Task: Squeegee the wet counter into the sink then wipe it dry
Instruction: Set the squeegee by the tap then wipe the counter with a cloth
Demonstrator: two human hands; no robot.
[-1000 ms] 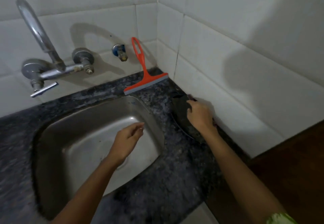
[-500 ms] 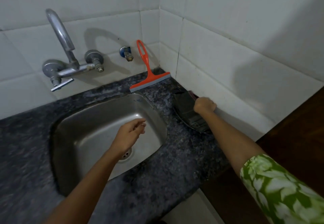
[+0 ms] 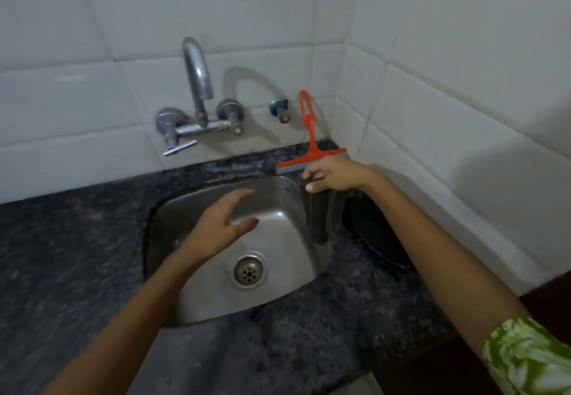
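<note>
From the head camera, the only view: the right hand [image 3: 335,175] is lifted above the right rim of the sink [image 3: 312,258], its fingers pinched on the top of a dark cloth [image 3: 315,221] which hangs down blurred over the counter [image 3: 324,342]. I think it is held high like this so the cloth can fall open before wiping. The left hand [image 3: 221,227] hovers over the basin, fingers spread and relaxed, grasping nothing, perhaps waiting to take the lower end of the cloth.

The orange squeegee [image 3: 312,150] stands at about 1 o'clock from the drain [image 3: 248,271], blade on the counter and handle leaned on the tiles of the corner, probably parked there out of the way. No hand touches it.

At 3 o'clock from the drain a dark round object [image 3: 377,234] lies against the wall, half hidden behind the right forearm; I cannot say what it is. If the counter is still wet is hard to judge on this speckled stone. The tap [image 3: 197,85] is at 12 o'clock, no water running
</note>
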